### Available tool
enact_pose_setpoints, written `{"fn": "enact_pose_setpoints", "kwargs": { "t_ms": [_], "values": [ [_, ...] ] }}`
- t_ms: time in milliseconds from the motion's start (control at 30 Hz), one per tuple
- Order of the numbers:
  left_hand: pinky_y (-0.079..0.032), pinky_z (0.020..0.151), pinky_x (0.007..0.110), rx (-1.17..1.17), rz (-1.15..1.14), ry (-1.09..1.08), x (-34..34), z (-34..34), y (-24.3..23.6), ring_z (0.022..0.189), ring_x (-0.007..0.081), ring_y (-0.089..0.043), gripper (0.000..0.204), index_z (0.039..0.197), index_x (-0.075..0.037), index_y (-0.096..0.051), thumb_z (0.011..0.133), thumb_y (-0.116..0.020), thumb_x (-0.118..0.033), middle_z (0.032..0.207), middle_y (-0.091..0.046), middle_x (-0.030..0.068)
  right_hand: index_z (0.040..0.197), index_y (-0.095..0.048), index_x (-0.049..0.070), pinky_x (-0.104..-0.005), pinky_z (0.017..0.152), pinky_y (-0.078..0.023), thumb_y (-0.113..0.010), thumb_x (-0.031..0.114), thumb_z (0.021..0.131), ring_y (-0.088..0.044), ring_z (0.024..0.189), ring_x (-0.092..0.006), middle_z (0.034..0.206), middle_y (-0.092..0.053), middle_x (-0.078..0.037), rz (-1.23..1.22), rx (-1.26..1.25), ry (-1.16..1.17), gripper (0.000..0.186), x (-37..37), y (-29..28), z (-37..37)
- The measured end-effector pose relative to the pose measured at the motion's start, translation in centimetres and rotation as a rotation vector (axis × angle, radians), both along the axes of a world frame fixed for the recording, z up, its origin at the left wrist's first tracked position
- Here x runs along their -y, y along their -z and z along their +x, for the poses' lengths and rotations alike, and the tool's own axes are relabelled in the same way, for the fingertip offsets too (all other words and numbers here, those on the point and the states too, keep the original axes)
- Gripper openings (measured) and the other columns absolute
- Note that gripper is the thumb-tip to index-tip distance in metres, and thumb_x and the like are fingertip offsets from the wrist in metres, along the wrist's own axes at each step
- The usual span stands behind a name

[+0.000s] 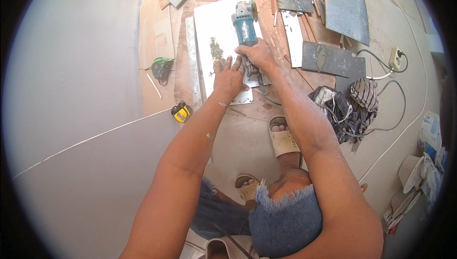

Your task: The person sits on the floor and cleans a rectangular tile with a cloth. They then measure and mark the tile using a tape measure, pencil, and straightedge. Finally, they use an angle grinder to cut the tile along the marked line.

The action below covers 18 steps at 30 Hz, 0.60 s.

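A teal angle grinder (245, 28) with a grey head and a disc at its right side lies over a white sheet (207, 23), its cord running down toward the right. My right hand (259, 54) is closed on the grinder's rear body. My left hand (228, 78) rests on the sheet just left of the grinder, fingers stretched out and slightly apart. Dark mottled marks show on the white sheet. A narrow pale strip (193, 61) lies along the sheet's left side.
Cut boards and tiles (343, 1) surround the work. A green-and-black tool (161, 71) and yellow tape measure (181, 111) lie left. Dark cloths (328, 111), cables and a white socket block (396, 59) are right, with sacks (428, 135) beyond. My sandalled feet are below.
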State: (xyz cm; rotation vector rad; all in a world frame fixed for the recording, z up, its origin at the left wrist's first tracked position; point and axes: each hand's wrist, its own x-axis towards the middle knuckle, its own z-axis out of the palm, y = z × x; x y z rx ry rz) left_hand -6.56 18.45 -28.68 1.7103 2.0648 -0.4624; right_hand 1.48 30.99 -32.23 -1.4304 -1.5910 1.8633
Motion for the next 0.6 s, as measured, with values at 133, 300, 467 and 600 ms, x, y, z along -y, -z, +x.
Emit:
{"fn": "enact_pose_setpoints", "kwargs": {
  "t_ms": [133, 300, 467, 600],
  "values": [
    [-0.019, 0.116, 0.061, 0.0, 0.012, -0.002, 0.1, 0.0, 0.2, 0.148, 0.0316, -0.029, 0.084, 0.147, -0.008, -0.046, 0.078, -0.077, -0.044, 0.16, -0.034, 0.0059, 0.109, -0.06, -0.011, -0.0301, 0.066, -0.054, -0.081, 0.022, 0.072, -0.067, 0.077, -0.0186, 0.092, -0.069, -0.015, 0.017, 0.001, -0.003, 0.054, 0.1, 0.3, 0.2],
    [-0.016, 0.118, 0.061, 0.058, 0.077, -0.01, 0.4, -0.2, 0.3, 0.148, 0.035, -0.028, 0.075, 0.138, -0.005, -0.055, 0.077, -0.077, -0.043, 0.158, -0.037, 0.0136, 0.108, -0.061, -0.011, -0.0302, 0.067, -0.054, -0.081, 0.022, 0.072, -0.067, 0.077, -0.0188, 0.092, -0.069, -0.016, -0.007, -0.017, 0.016, 0.053, 0.4, -0.1, 0.4],
    [-0.016, 0.118, 0.061, 0.048, 0.081, -0.001, 0.4, -0.2, 0.8, 0.148, 0.0349, -0.028, 0.074, 0.137, -0.006, -0.056, 0.077, -0.078, -0.043, 0.157, -0.038, 0.0133, 0.108, -0.058, -0.017, -0.0366, 0.079, -0.055, -0.082, 0.034, 0.065, -0.07, 0.091, -0.0322, 0.098, -0.069, -0.027, 0.015, -0.007, -0.005, 0.071, 0.4, 1.1, 0.6],
    [-0.017, 0.118, 0.062, 0.05, 0.087, 0.003, 0.6, -0.5, 0.9, 0.148, 0.0348, -0.028, 0.069, 0.132, -0.006, -0.06, 0.076, -0.078, -0.043, 0.156, -0.039, 0.0132, 0.111, -0.056, -0.018, -0.0373, 0.079, -0.056, -0.082, 0.035, 0.064, -0.07, 0.094, -0.0337, 0.102, -0.068, -0.028, 0.022, 0.041, -0.041, 0.075, 0.7, 0.6, 0.9]
  ]
}}
